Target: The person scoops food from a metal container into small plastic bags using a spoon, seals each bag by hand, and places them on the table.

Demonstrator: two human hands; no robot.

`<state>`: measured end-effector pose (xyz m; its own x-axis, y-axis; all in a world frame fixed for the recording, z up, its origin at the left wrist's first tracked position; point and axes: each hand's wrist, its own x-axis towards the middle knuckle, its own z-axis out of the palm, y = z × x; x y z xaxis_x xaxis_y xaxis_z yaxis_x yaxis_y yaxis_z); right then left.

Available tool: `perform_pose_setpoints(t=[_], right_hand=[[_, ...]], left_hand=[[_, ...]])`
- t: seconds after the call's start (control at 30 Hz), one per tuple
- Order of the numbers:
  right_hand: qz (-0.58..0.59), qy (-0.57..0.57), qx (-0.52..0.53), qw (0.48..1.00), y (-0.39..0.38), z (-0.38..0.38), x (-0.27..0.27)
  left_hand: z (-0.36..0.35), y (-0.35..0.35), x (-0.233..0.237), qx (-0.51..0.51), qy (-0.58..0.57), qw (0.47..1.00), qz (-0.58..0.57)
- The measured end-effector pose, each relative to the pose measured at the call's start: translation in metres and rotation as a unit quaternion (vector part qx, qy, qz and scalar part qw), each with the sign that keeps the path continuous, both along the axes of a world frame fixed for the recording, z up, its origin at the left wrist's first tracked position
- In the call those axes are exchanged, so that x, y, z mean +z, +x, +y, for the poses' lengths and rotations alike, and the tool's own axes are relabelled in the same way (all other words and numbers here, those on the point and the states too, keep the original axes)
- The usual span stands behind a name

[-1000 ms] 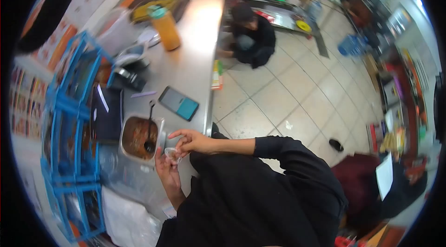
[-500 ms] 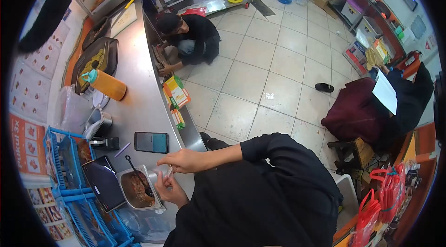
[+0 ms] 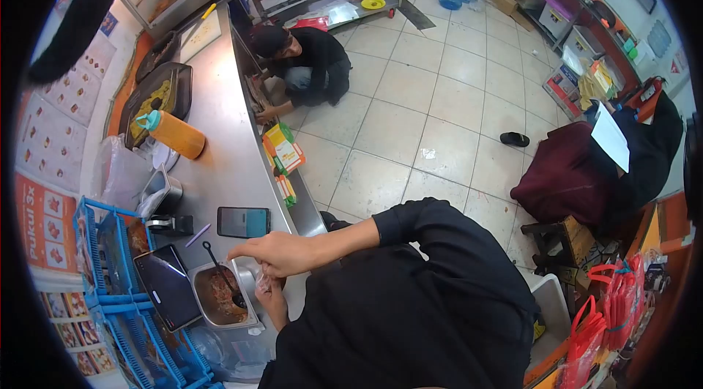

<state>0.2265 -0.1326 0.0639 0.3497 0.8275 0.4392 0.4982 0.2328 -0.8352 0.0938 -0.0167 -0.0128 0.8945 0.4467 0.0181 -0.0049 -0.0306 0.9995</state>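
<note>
Steel counter (image 3: 220, 162), tiled shop floor behind it. Cup (image 3: 261, 281) is small, clear plastic and mostly covered by fingers; contents are too blurred for me to read. It's held between both hands over the counter's near edge, just beside the pan.

Left hand (image 3: 272, 295) is under it, fingers wrapped round it. Right hand (image 3: 277, 253) is on top, fingers bent down onto the rim, index stuck out; I can't tell if it's actually pinching.

Pan (image 3: 212, 324) is steel and holds red-brown sauce with a black ladle (image 3: 220, 270) in it. Tablet (image 3: 167, 288) sits just beside the pan, with a phone (image 3: 243, 222) beyond, screen up. Blue racks (image 3: 102, 242) run along the counter's far side. Orange bottle (image 3: 176, 136), teal cap, is further along. Another person (image 3: 307, 67) crouches on the tiles at the counter front.
</note>
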Motion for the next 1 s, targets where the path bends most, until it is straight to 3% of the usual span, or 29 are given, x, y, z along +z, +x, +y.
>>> perform_pose_setpoints(t=[0.07, 0.13, 0.2, 0.27, 0.3, 0.33, 0.4, 0.5, 0.57, 0.63, 0.7, 0.8, 0.9, 1.0], right_hand=[[-0.055, 0.0, -0.02, 0.998, -0.001, -0.002, 0.004], [-0.108, 0.002, -0.044, 0.993, 0.0, -0.003, 0.013], [-0.219, 0.131, -0.066, 0.965, 0.004, -0.003, 0.022], [-0.281, 0.173, -0.053, 0.943, 0.001, 0.001, 0.019], [-0.34, 0.214, -0.039, 0.915, 0.0, 0.004, 0.016], [-0.34, 0.215, -0.038, 0.915, -0.002, 0.008, 0.009], [-0.392, 0.082, 0.045, 0.915, -0.003, 0.016, -0.003], [-0.303, 0.089, 0.049, 0.948, -0.004, 0.021, -0.006], [-0.319, 0.105, 0.045, 0.941, -0.003, 0.015, -0.004], [-0.334, 0.123, 0.043, 0.933, -0.004, 0.017, -0.008], [-0.38, 0.014, 0.064, 0.923, -0.004, 0.024, -0.021], [-0.32, 0.021, 0.068, 0.945, -0.002, 0.022, -0.013], [-0.335, 0.087, 0.008, 0.938, -0.002, 0.022, -0.014], [-0.366, 0.072, 0.024, 0.927, -0.003, 0.019, -0.011]], left_hand=[[0.006, -0.004, -0.001, -0.018, -0.01, 1.0, 0.012], [0.02, -0.007, -0.005, -0.064, 0.052, 0.996, 0.028], [0.009, -0.008, 0.005, -0.047, 0.004, 0.999, 0.013], [0.005, -0.009, 0.003, -0.028, -0.042, 0.999, 0.0], [0.01, -0.013, -0.014, 0.004, 0.061, 0.998, -0.006], [0.011, -0.014, -0.02, 0.036, 0.164, 0.986, -0.011], [0.006, -0.015, -0.017, 0.011, 0.083, 0.997, 0.004], [-0.005, -0.014, -0.001, -0.03, -0.026, 0.998, 0.045], [-0.005, -0.014, 0.003, -0.042, -0.06, 0.995, 0.067], [-0.005, -0.013, 0.004, -0.043, -0.08, 0.992, 0.084], [-0.007, -0.013, 0.003, -0.043, -0.062, 0.995, 0.068], [-0.013, -0.01, 0.009, -0.054, -0.069, 0.995, 0.055], [-0.018, -0.016, 0.014, -0.048, -0.112, 0.992, 0.038], [-0.016, -0.022, 0.018, -0.055, -0.104, 0.992, 0.046]])
